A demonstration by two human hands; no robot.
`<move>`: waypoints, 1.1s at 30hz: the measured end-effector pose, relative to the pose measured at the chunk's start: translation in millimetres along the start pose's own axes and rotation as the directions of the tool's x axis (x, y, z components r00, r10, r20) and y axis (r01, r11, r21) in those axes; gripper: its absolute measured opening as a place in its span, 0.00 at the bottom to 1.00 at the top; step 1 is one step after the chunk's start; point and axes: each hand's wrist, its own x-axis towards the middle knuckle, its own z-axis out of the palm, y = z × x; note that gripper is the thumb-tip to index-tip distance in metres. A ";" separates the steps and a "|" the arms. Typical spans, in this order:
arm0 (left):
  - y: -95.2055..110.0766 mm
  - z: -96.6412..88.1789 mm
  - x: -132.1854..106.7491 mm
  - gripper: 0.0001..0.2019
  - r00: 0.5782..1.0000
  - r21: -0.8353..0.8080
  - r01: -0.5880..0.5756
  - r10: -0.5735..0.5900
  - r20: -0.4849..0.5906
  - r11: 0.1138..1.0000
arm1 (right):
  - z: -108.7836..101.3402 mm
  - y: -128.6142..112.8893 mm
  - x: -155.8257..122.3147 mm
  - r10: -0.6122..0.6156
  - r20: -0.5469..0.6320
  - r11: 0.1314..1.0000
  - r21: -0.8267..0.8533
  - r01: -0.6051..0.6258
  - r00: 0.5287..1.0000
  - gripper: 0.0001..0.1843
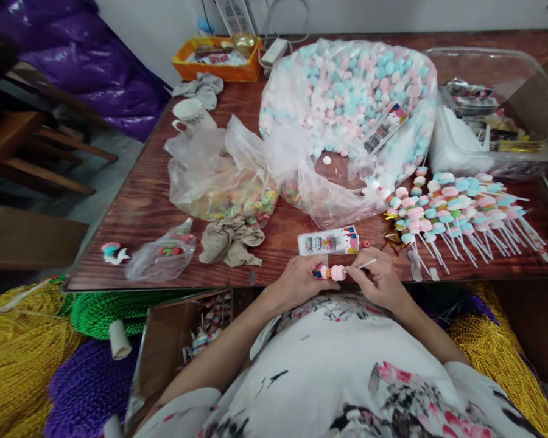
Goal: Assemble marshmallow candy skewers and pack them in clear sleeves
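At the table's front edge, my left hand (299, 281) is closed around a marshmallow skewer (335, 273) with pink puffy pieces and a dark blue and orange part by the fingers. My right hand (378, 277) pinches at its right end, with a white stick (366, 264) pointing up and right from the fingers. I cannot make out whether that stick enters the pieces. Just beyond my hands lies a printed clear packet (329, 241). A small red ring (366, 243) sits near my right fingertips.
Finished-looking marshmallow sticks (456, 204) lie piled at right. Behind stands a large bag of pastel marshmallows (347, 91), beside a clear plastic bin (488, 161). Left are a candy bag (223, 176), a crumpled cloth (232, 240), a white mug (192, 115) and an orange tray (219, 72).
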 end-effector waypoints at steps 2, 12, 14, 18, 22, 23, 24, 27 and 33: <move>0.6 -1.0 -0.3 0.21 0.999 0.063 -0.003 0.005 -0.033 0.998 | 0.3 -2.0 0.2 -0.022 0.024 0.997 -0.076 0.024 0.999 0.10; 11.9 9.9 2.7 0.17 0.996 0.101 -0.070 0.064 0.054 0.992 | 12.8 -9.1 9.9 -0.030 0.063 0.995 0.094 0.024 0.998 0.11; 15.0 8.2 2.3 0.17 0.995 0.028 -0.056 0.053 0.080 0.998 | 19.3 -4.1 9.7 0.037 0.069 0.976 0.211 -0.051 0.997 0.12; 16.4 -11.4 -0.3 0.23 0.987 -0.202 -0.059 0.087 0.132 0.978 | 20.3 11.5 7.3 0.196 0.106 0.870 0.439 -0.223 0.975 0.12; 12.2 -26.2 0.1 0.27 0.958 -0.315 -0.035 0.122 0.261 0.948 | 5.9 18.2 10.5 0.180 0.065 0.818 0.544 -0.186 0.981 0.07; 11.2 -25.3 1.3 0.24 0.944 -0.348 -0.026 0.137 0.299 0.937 | 2.3 17.9 12.6 0.147 0.052 0.819 0.554 -0.151 0.988 0.07; 10.5 -22.6 2.7 0.21 0.932 -0.389 -0.008 0.148 0.331 0.921 | -0.6 17.3 14.8 0.111 0.046 0.823 0.555 -0.118 0.993 0.06; 11.1 -8.3 7.7 0.18 0.924 -0.526 0.071 0.142 0.354 0.848 | -2.9 15.0 20.0 0.046 0.056 0.842 0.535 -0.068 0.997 0.06; 16.9 10.2 13.2 0.15 0.966 -0.602 0.075 0.091 0.241 0.795 | 18.1 11.9 17.7 -0.015 0.079 0.910 0.415 -0.019 0.997 0.08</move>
